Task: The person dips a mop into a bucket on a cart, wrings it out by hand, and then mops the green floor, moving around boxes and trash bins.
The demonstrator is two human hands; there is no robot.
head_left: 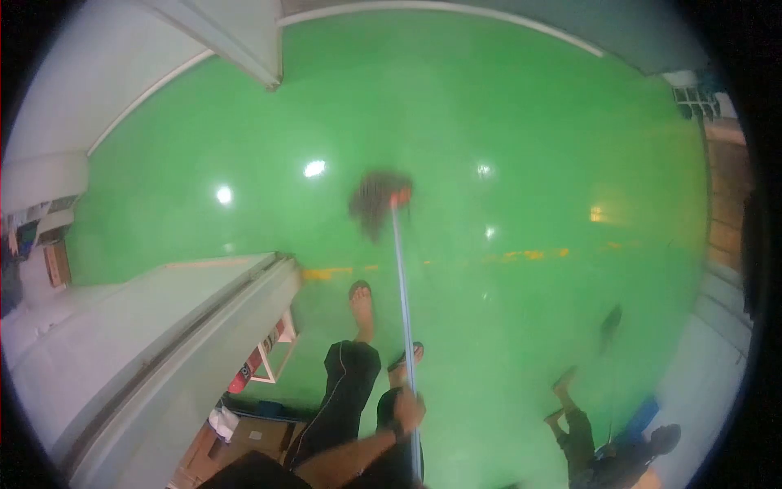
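Observation:
My left hand [410, 410], with a dark band at the wrist, is wrapped round the pale blue handle of a mop [401, 285]. The handle runs away from me across the floor to an orange-red joint. Its dark stringy mop head [373, 200] lies spread on the green floor [505, 342], slightly blurred. My feet in sandals stand either side of the handle's lower line, below the mop head. My right hand does not show, and the near end of the handle passes out of the bottom edge.
A white wall end [195, 350] juts in at the left, with a red fire extinguisher [254, 359] and cardboard boxes [252, 440] behind it. Another person [607, 456] stands at lower right near a dark mop head [611, 319]. Worn yellow marks [529, 254] cross the shiny floor.

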